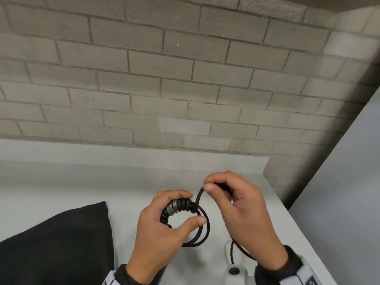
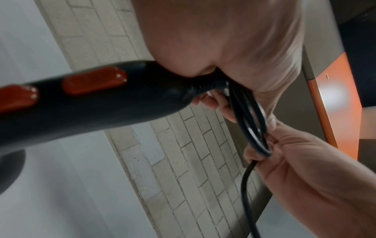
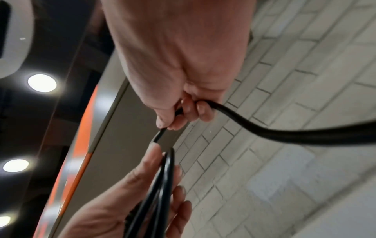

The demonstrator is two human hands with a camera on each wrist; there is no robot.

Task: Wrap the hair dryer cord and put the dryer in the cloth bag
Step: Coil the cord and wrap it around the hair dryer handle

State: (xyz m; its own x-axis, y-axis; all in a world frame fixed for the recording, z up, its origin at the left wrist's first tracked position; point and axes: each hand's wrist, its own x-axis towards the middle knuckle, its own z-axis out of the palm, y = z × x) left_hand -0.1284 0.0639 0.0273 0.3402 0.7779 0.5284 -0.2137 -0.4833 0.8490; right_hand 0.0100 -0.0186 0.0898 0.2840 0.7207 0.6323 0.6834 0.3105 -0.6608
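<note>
Left hand [image 1: 162, 229] curls round the dryer handle [image 2: 85, 103] where the cord [image 1: 202, 225] is coiled, thumb pinning the loops, while the right hand [image 1: 236, 210] pinches the free run at about 1 o'clock of the coil; if that thumb eases, I'd expect the springy loops to slip off. The slack trails toward 5 o'clock and could snag. The cloth bag [image 1: 61, 239] lies at 9 o'clock on the counter [image 1: 82, 182], with open room at 12 o'clock up to the brick wall [image 1: 164, 79].

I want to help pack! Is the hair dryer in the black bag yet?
Not yet. The left hand grips the hair dryer by its handle, outside the black bag, while the right hand pinches the cord.
</note>
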